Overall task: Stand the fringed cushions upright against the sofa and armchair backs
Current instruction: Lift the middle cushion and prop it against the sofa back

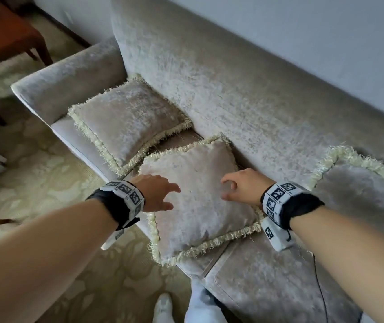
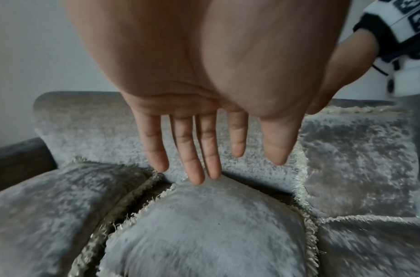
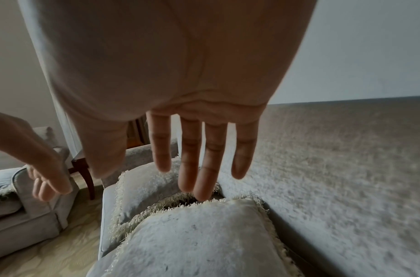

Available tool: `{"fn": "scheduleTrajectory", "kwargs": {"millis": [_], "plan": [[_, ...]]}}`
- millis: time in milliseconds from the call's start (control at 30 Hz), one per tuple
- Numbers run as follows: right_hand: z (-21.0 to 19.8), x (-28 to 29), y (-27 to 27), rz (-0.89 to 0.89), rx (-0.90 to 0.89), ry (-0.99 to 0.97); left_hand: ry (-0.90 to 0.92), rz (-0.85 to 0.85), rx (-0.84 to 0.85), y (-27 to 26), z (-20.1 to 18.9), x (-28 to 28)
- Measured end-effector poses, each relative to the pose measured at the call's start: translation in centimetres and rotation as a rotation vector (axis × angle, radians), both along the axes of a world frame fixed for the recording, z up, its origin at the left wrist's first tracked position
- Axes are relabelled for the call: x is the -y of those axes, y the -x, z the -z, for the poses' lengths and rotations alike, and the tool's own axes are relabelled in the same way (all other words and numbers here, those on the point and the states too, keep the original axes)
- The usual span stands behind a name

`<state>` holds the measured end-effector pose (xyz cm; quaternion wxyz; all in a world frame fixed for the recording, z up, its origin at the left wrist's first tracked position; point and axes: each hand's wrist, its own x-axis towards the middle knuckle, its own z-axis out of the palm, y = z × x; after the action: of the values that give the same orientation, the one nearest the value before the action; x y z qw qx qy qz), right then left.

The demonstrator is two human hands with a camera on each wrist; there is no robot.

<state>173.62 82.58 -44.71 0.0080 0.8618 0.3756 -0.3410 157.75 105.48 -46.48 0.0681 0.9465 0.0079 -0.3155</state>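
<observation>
Three beige velvet cushions with cream fringe lie on the sofa seat. The middle cushion (image 1: 198,201) (image 2: 204,230) (image 3: 197,239) lies flat. My left hand (image 1: 163,194) (image 2: 197,146) hovers over its left side, fingers straight and spread, holding nothing. Over its right side hovers my right hand (image 1: 237,187) (image 3: 201,159), fingers loosely spread, also holding nothing. The left cushion (image 1: 125,117) (image 2: 50,206) (image 3: 144,187) lies tilted near the armrest. The right cushion (image 1: 361,192) (image 2: 360,168) leans against the sofa back (image 1: 233,78).
The sofa armrest (image 1: 69,75) is at the left end. A wooden chair (image 1: 6,31) stands beyond it on patterned carpet (image 1: 46,183). An armchair (image 3: 19,215) shows at the left of the right wrist view. My feet (image 1: 163,306) are by the sofa's front edge.
</observation>
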Motion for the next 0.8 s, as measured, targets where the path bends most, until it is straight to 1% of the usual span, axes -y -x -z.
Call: {"fn": "scheduleTrajectory", "kwargs": {"millis": [100,167,267,367,467,567,633,733,800], "plan": [[2.5,-2.0,-2.4,0.021,-0.035,-0.031,0.05,-0.09,0.014,-1.1,2.7,-2.1],[5.0,-3.2,-4.5,0.04,-0.056,-0.073,0.108,-0.212,0.033,-2.1,5.3,-3.4],[10.6,-4.3,-8.2,0.133,-0.088,-0.164,0.237,-0.493,0.11,-3.7,10.7,-5.2],[16.8,-4.7,-11.4,0.279,-0.107,-0.232,0.343,-0.789,0.207,-4.9,16.6,-6.2],[22.3,-4.5,-13.6,0.39,-0.083,-0.257,0.392,-1.001,0.226,-5.4,22.5,-6.3],[27.6,-3.9,-15.2,0.468,-0.07,-0.209,0.381,-1.132,0.216,-5.0,27.9,-6.0],[30.7,-3.5,-15.7,0.487,-0.097,-0.175,0.383,-1.213,0.201,-4.6,30.9,-5.9],[34.1,-3.6,-15.8,0.54,-0.155,-0.228,0.479,-1.328,0.231,-4.7,33.6,-5.9],[35.5,-3.5,-15.7,0.588,-0.167,-0.292,0.557,-1.356,0.29,-4.8,34.7,-5.6]]}}
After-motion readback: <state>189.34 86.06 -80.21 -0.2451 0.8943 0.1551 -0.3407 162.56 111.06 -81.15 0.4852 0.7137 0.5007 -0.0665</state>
